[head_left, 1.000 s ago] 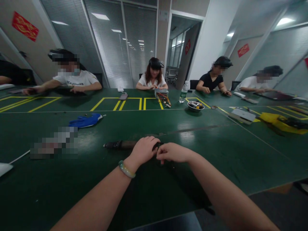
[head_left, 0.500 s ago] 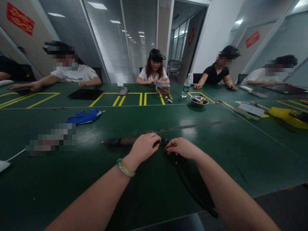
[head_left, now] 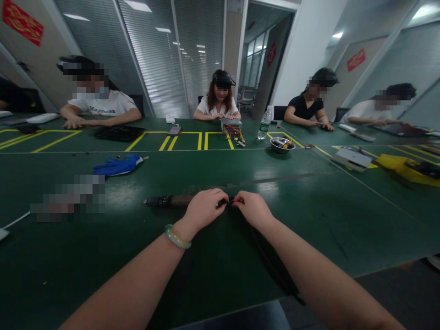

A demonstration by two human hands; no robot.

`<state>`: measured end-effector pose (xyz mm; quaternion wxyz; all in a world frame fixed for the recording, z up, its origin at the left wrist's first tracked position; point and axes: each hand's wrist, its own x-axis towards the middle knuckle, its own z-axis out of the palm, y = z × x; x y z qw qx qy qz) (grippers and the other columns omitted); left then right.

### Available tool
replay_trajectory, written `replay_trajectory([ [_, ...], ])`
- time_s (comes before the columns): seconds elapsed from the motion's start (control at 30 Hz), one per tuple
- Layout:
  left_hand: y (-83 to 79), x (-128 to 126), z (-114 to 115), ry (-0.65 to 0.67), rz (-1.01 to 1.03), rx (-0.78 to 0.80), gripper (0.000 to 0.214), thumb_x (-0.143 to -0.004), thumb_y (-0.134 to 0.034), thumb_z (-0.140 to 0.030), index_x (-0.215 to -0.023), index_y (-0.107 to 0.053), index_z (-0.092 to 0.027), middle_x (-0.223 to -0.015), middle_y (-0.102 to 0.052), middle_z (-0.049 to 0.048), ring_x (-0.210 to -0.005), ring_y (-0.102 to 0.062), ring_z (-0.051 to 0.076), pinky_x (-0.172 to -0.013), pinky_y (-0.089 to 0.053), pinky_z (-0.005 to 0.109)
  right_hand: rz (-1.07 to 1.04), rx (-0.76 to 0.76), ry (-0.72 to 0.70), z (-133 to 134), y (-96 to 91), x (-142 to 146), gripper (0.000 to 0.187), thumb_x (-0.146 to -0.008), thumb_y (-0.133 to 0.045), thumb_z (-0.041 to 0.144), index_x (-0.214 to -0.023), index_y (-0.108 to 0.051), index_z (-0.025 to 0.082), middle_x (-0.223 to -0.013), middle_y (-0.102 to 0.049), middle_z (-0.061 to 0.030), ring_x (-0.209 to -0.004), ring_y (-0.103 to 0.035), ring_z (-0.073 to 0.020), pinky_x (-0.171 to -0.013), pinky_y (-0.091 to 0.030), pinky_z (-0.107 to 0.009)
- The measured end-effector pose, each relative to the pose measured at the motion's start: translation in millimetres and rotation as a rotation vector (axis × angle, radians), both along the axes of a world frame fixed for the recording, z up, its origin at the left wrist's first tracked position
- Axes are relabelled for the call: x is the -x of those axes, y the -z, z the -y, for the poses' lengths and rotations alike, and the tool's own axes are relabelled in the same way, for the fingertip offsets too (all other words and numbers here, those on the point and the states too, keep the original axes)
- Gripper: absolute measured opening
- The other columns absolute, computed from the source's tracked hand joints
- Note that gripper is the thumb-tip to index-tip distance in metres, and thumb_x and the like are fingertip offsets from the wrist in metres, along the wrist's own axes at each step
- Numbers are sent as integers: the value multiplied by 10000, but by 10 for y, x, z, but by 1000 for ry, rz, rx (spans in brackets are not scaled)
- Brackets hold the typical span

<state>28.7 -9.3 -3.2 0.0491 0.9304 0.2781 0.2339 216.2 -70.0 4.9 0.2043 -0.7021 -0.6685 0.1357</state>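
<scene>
A dark electric screwdriver (head_left: 168, 200) lies on its side on the green table (head_left: 309, 211), tip pointing left. My left hand (head_left: 205, 208), with a pale green bangle on the wrist, is closed round its rear end. My right hand (head_left: 253, 209) is pinched on the black cable (head_left: 271, 266) where it leaves the tool; the cable runs back under my right forearm toward the table's near edge. The two hands almost touch.
A blue glove (head_left: 117, 165) lies to the left. Farther back are a metal bowl (head_left: 281, 145), a water bottle (head_left: 264, 124), a box with coloured wires (head_left: 233, 128) and a yellow item (head_left: 402, 168). Several people sit along the far side.
My right hand has moved back in toward my left hand after drawing slightly apart along the cable. The view has shifted a little; the screwdriver stays on the table.
</scene>
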Motion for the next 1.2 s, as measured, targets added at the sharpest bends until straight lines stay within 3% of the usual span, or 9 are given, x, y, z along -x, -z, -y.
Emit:
replay_trajectory([
  [0.2, -7, 4, 5, -1, -6, 14, 140, -848, -593, -226, -981, -638, -240, -1005, -647, 16, -915, -609, 193, -810, -484, 342, 81, -21, -111, 35, -60, 61, 69, -897, -608, 226, -916, -674, 221, -952, -690, -14, -895, -618, -176, -813, -411, -270],
  [0.53, -10, 14, 18, 1, -6, 4, 141, -865, -597, -254, -996, -644, -236, -1029, -644, 28, -935, -610, 201, -816, -482, 358, 6, -45, -31, 42, 35, 105, 79, -917, -573, 235, -926, -644, 203, -922, -678, -25, -863, -611, -169, -766, -413, -259],
  [0.77, -4, 4, 14, 16, -13, -3, 112, -859, -603, -222, -968, -632, -224, -1022, -641, 24, -939, -603, 200, -835, -475, 362, 17, -16, 1, -68, 80, 107, 311, -921, -561, 194, -1232, -585, 191, -1066, -673, -54, -1009, -600, -193, -915, -395, -298],
  [0.9, -15, -1, 22, 9, -27, 0, 113, -848, -604, -197, -957, -625, -215, -1013, -639, 30, -924, -602, 200, -818, -474, 355, 58, -8, -47, -109, 73, 128, 254, -938, -526, 208, -1156, -656, 212, -1152, -657, -52, -1069, -583, -205, -949, -382, -305],
  [1.2, -18, -4, 62, -16, -17, 19, 208, -843, -578, -154, -1039, -598, -222, -1047, -633, 30, -978, -598, 202, -869, -472, 372, 211, -3, 44, -83, 48, 257, 203, -910, -502, 201, -1037, -659, 182, -1021, -668, -97, -927, -614, -229, -836, -421, -326],
])
